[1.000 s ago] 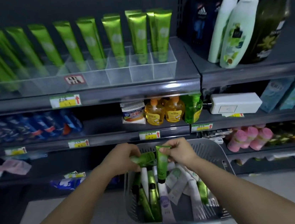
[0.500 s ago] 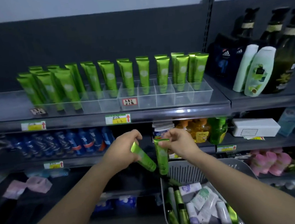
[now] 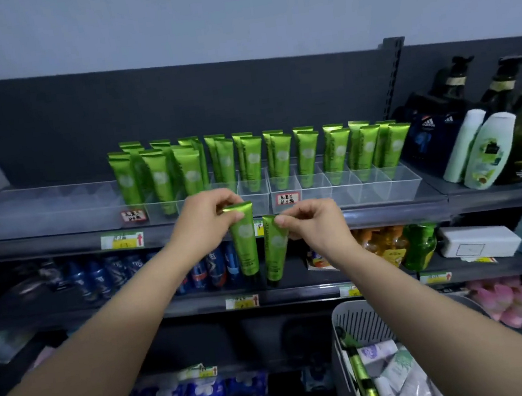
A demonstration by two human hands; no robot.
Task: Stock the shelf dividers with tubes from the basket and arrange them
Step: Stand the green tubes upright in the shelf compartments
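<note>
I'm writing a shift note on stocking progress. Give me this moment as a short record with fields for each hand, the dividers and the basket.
left hand: pinches the crimped end of a green tube, cap hanging down
right hand: pinches the crimped end of a second green tube, cap down
dividers: clear plastic; shelved tubes stand in rows toward the back
placement: both held tubes hang before the top shelf's edge, not yet in the dividers
basket: grey, lower right, holds more tubes

Two held green tubes (image 3: 246,242), one grey basket (image 3: 361,315), three dark pump bottles (image 3: 502,87), two pale bottles (image 3: 490,150)
</note>
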